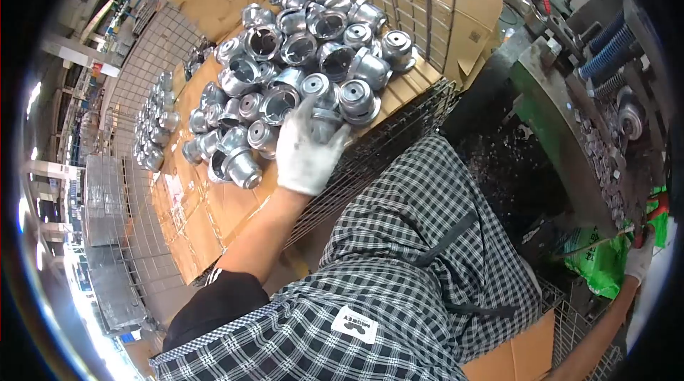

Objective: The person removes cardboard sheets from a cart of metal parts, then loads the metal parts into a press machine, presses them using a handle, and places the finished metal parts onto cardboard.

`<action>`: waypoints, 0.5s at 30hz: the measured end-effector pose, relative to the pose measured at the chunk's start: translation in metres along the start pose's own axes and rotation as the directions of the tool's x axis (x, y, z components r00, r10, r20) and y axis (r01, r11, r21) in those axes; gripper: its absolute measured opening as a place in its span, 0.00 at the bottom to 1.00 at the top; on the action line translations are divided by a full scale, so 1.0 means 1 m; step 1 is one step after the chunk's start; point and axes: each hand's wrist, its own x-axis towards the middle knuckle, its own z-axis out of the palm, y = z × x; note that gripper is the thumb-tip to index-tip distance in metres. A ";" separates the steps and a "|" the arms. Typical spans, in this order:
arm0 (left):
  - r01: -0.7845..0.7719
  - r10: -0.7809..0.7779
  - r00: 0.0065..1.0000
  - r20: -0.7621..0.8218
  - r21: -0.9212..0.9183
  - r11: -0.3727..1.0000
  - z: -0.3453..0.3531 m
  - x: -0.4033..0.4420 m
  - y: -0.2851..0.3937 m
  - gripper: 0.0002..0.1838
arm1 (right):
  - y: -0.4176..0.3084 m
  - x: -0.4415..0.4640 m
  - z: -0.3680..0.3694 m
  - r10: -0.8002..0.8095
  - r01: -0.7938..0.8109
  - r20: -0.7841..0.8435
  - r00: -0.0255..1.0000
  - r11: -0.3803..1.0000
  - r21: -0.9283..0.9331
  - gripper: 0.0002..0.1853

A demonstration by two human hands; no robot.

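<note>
My left hand, in a white glove, reaches over the near edge of a heap of shiny metal cups. Its fingers are spread around one metal cup at the edge of the heap, touching it. The heap lies on cardboard in a wire cage. My right hand, also gloved, is at the far right beside a red handle; its fingers seem wrapped round this, though they are small in view.
A machine with blue springs and metal chips stands at the right. Wire mesh rises behind the heap. More metal parts lie at the left. A green bag is at lower right.
</note>
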 end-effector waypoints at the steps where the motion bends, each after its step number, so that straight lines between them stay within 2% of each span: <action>1: -0.048 0.048 0.999 -0.009 0.022 0.999 0.004 0.017 0.009 0.37 | 0.005 0.001 0.002 -0.059 0.059 0.000 0.998 0.998 -0.026 0.35; 2: -0.095 0.096 0.995 -0.021 0.043 0.995 0.010 0.032 0.017 0.38 | 0.004 -0.001 0.003 -0.022 0.021 0.010 1.000 0.999 0.035 0.35; 3: -0.029 0.025 0.996 0.081 0.048 0.998 0.017 0.046 0.023 0.39 | -0.001 -0.001 0.004 0.014 -0.016 0.017 1.000 0.995 0.095 0.34; 4: 0.002 -0.021 0.981 0.191 0.098 0.995 0.026 0.059 0.025 0.41 | -0.004 -0.001 0.001 0.000 -0.002 0.020 1.000 0.997 0.078 0.34; 5: -0.027 -0.028 0.962 0.270 0.197 0.980 0.034 0.067 0.025 0.42 | 0.001 0.000 0.001 -0.014 0.012 0.022 1.000 0.998 0.062 0.33; 7: -0.103 -0.065 0.898 0.435 0.353 0.930 0.042 0.077 0.022 0.43 | 0.009 0.001 0.010 -0.057 0.063 -0.041 0.998 0.982 0.178 0.33; 8: -0.134 -0.045 0.887 0.460 0.350 0.927 0.045 0.082 0.021 0.43 | 0.010 0.000 0.014 -0.076 0.091 -0.070 0.995 0.968 0.234 0.33; 11: -0.209 0.005 0.842 0.539 0.318 0.925 0.060 0.088 0.008 0.43 | 0.013 0.000 0.014 -0.069 0.075 -0.066 0.995 0.993 0.094 0.33; 15: -0.213 -0.082 0.775 0.627 0.381 0.900 0.071 0.093 0.007 0.43 | 0.015 0.006 0.014 -0.051 0.064 -0.087 0.995 0.985 0.158 0.33</action>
